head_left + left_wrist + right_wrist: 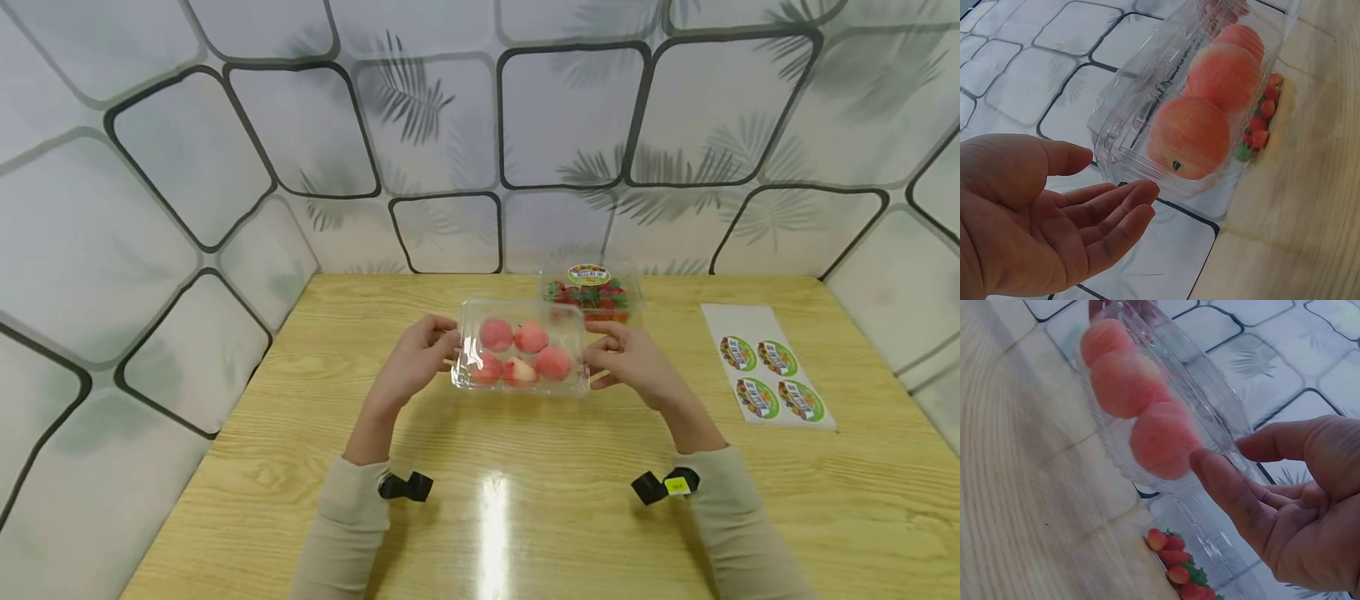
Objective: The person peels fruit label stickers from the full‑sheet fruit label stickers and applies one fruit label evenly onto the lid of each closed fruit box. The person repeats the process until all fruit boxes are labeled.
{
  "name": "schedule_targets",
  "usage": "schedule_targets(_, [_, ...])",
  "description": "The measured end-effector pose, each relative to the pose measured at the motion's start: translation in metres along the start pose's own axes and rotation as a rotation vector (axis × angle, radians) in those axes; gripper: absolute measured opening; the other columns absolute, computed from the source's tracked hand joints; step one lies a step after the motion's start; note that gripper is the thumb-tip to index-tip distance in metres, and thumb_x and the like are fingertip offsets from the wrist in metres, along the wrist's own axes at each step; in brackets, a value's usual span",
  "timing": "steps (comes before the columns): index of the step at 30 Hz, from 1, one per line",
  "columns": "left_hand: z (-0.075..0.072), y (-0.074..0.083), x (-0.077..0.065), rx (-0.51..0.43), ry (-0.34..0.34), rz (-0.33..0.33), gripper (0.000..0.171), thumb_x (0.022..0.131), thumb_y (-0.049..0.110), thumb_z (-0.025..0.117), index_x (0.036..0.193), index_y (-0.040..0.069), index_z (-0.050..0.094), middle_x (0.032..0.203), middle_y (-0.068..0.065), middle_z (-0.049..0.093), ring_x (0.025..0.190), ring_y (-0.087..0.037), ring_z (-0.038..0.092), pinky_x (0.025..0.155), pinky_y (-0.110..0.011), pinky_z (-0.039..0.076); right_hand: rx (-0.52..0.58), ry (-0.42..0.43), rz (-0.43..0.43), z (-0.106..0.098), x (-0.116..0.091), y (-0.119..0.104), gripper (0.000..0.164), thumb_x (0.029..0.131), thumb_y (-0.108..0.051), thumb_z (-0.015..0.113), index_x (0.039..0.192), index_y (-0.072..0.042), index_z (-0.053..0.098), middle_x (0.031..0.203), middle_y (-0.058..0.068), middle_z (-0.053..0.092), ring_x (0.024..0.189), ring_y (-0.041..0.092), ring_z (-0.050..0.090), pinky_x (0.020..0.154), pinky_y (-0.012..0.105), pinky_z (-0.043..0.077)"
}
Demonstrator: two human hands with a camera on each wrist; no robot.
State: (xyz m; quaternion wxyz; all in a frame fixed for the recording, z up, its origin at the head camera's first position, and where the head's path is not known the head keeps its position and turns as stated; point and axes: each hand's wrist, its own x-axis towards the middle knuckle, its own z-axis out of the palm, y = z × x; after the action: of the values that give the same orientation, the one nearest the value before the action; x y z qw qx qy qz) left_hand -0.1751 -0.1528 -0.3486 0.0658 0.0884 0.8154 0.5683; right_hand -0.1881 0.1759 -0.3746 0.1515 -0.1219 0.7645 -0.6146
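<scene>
A clear plastic clamshell fruit box (521, 388) hangs level above the table, its lid closed over several round pink-red, peach-like fruits (531, 337). At its left end my left hand (417, 358) pinches the rim between thumb and fingertips. The right hand (630, 358) holds the opposite end the same way. In the left wrist view the box (1122, 150) tilts across the picture, with a small dark stem showing on the nearest fruit (1190, 134). Through the right wrist view, the thumb and forefinger of the right hand (1297, 500) meet the box edge beside a fruit (1163, 440).
Behind the held box stands a second clear box of strawberries (600, 300) with a round label (588, 274) on its lid. A white sheet (738, 321) bearing several round fruit stickers (777, 358) lies at the right. Patterned walls (450, 233) border the wooden table (570, 500).
</scene>
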Motion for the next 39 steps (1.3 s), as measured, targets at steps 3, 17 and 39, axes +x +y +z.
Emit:
schedule_targets(3, [0.002,-0.001,0.001,0.018,-0.009,-0.003,0.033,0.103,0.019,0.052,0.128,-0.003,0.053,0.112,-0.021,0.063,0.096,-0.029,0.065,0.088,-0.051,0.054,-0.008,-0.038,0.016,-0.006,-0.003,-0.002,0.061,0.099,-0.010,0.058,0.150,0.008,0.031,0.097,0.014,0.067,0.083,0.016,0.068,0.071,0.043,0.060])
schedule_targets(17, [0.025,-0.008,0.006,0.107,-0.065,-0.020,0.043,0.095,0.006,0.059,0.136,-0.003,0.048,0.087,-0.011,0.068,0.075,-0.017,0.065,0.075,-0.035,0.058,-0.147,-0.171,0.080,-0.029,-0.010,0.004,0.045,0.100,-0.012,0.055,0.133,0.017,0.043,0.080,0.014,0.069,0.066,0.020,0.070,0.059,0.037,0.059])
schedule_targets(39, [0.044,-0.018,0.009,0.229,-0.114,-0.051,0.047,0.105,0.019,0.050,0.147,-0.001,0.042,0.090,-0.010,0.067,0.079,-0.025,0.066,0.064,-0.029,0.051,-0.224,-0.201,0.163,-0.033,-0.010,0.012,0.048,0.099,-0.010,0.054,0.135,0.019,0.040,0.081,0.012,0.069,0.072,0.026,0.071,0.060,0.039,0.060])
